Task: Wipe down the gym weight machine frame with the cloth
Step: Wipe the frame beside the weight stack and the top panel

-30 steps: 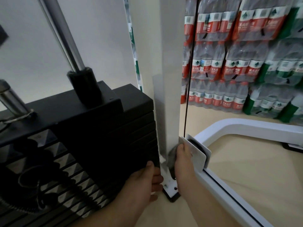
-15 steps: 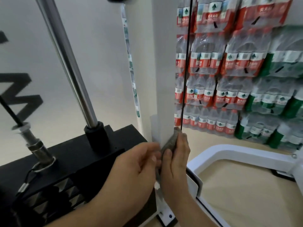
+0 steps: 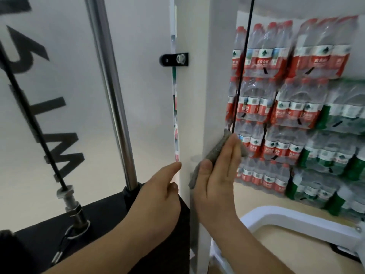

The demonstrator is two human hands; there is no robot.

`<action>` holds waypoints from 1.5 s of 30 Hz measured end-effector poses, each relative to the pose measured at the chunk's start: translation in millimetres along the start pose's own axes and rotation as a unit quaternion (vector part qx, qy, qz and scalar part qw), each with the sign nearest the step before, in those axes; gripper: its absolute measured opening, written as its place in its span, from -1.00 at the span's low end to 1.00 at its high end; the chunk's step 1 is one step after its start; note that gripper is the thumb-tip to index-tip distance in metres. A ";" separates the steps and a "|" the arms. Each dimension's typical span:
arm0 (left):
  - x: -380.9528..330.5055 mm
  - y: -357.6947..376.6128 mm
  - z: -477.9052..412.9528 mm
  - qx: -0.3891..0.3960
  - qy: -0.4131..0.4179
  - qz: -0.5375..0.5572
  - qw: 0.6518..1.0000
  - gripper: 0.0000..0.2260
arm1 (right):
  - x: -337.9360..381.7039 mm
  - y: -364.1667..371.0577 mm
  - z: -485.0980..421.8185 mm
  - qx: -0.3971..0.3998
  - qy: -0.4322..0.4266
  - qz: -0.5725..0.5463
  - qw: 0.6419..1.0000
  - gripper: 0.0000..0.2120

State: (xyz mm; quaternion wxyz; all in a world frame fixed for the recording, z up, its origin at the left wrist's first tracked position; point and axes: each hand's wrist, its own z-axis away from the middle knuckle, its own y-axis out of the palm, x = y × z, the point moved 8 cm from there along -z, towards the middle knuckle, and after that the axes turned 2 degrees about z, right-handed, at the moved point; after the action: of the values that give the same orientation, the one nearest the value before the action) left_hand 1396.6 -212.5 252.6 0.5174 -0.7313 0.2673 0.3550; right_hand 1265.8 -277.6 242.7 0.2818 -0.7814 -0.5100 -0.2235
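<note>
The right hand (image 3: pixel 219 175) lies flat, fingers straight and released, pressing a grey cloth (image 3: pixel 216 155) against the right-hand edge of the machine's white upright post (image 3: pixel 217 76). The thumb rests along the cloth's near edge. The left hand (image 3: pixel 158 196) holds nothing. Its fingers are loose and the forefinger points at the post's left edge, but contact cannot be judged.

A black cable (image 3: pixel 242 66) runs down just beside the cloth's top corner. Left of the post stand a black bracket with a bolt (image 3: pixel 174 59), a chrome guide rod (image 3: pixel 112 95) and the black weight stack (image 3: pixel 98 224).

Large black letters (image 3: pixel 59 151) run sideways on the white panel (image 3: pixel 142 76). One reads as "M", and the whole word is cut off.

Beyond the post are packs of bottled water (image 3: pixel 292 107). Their red or green labels show a green mountain emblem, and their white Chinese characters are too blurred to read.
</note>
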 end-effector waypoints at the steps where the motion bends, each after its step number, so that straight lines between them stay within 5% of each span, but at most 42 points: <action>1: 2.0 -1.2 0.6 0.011 -0.004 0.043 0.999 -0.55 | 1.0 -2.6 -5.7 0.001 -0.011 0.012 1.000 -0.35; 10: 4.1 1.3 3.7 0.071 -0.030 0.144 0.987 -0.56 | -45.4 2.2 41.3 0.121 0.090 0.050 0.987 -0.38; 16: 9.6 4.5 0.8 0.057 -0.032 0.183 0.981 -0.59 | 28.3 -7.1 -38.2 -0.043 0.013 0.050 0.998 -0.35; 19: 9.8 2.8 1.7 0.055 -0.033 0.187 0.980 -0.58 | 15.3 0.6 -17.1 -0.063 0.029 0.064 0.996 -0.32; 24: 13.1 8.8 1.5 0.089 -0.047 0.185 0.977 -0.59 | -49.5 15.5 59.6 0.034 0.162 0.071 0.984 -0.32; 31: 11.9 8.1 1.4 0.062 -0.049 0.193 0.978 -0.60 | -19.0 -10.3 13.0 0.074 0.126 -0.022 0.989 -0.46; 34: 8.8 10.0 0.9 0.073 -0.036 0.166 0.983 -0.60 | -6.0 -22.4 -1.6 0.023 0.118 0.029 0.992 -0.48; 38: 6.0 10.3 2.7 0.095 -0.007 0.105 0.990 -0.61 | -26.1 -22.5 49.7 0.062 0.201 0.067 0.975 -0.49; 45: -16.4 26.2 12.4 0.181 0.062 0.009 0.982 -0.62 | 15.4 -50.9 56.4 0.047 0.185 -0.080 0.978 -0.61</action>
State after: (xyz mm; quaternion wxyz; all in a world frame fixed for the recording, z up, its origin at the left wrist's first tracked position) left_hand 1363.8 -208.8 248.1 0.6204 -0.6437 0.3650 0.2598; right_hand 1228.1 -213.3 221.5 0.3894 -0.6686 -0.5200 -0.3620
